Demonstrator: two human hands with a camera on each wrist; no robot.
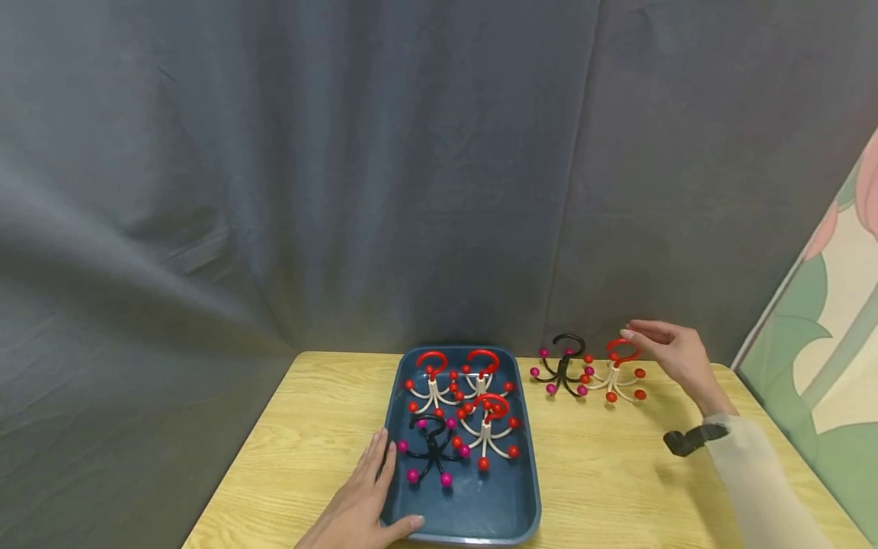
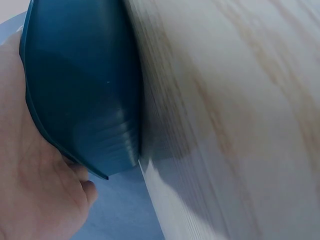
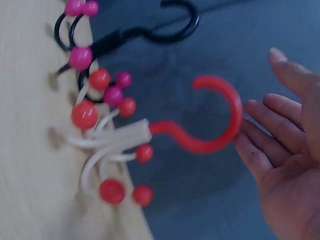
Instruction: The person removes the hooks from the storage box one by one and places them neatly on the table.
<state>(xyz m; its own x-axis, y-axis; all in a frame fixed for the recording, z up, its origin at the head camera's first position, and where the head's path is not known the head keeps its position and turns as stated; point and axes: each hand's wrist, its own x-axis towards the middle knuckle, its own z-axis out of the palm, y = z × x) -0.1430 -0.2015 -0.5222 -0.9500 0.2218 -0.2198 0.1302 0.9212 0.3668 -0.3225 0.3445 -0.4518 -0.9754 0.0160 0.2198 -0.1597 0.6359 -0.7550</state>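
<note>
Fingers straight along its left rim, my left hand (image 1: 363, 492) rests on a dark blue tray (image 1: 473, 526), thumb over the near corner. The tray holds three white multi-arm hangers with red hooks and red ball tips, plus a black hanger (image 1: 434, 450) with pink tips. At the table's far right, my right hand (image 1: 675, 358) is beside the red hook of another white hanger (image 1: 615, 375). In the right wrist view its fingers are spread and relaxed, with fingertips right at the curve of the red hook (image 3: 232, 120); the thumb stands apart from it.
Left of the white hanger on the table stands a second black hanger (image 1: 564, 370) with pink tips, their arms overlapping in view. A grey curtain (image 1: 439, 191) hangs behind the wooden table (image 1: 604, 473). A flower-patterned panel (image 1: 844, 366) is at the right.
</note>
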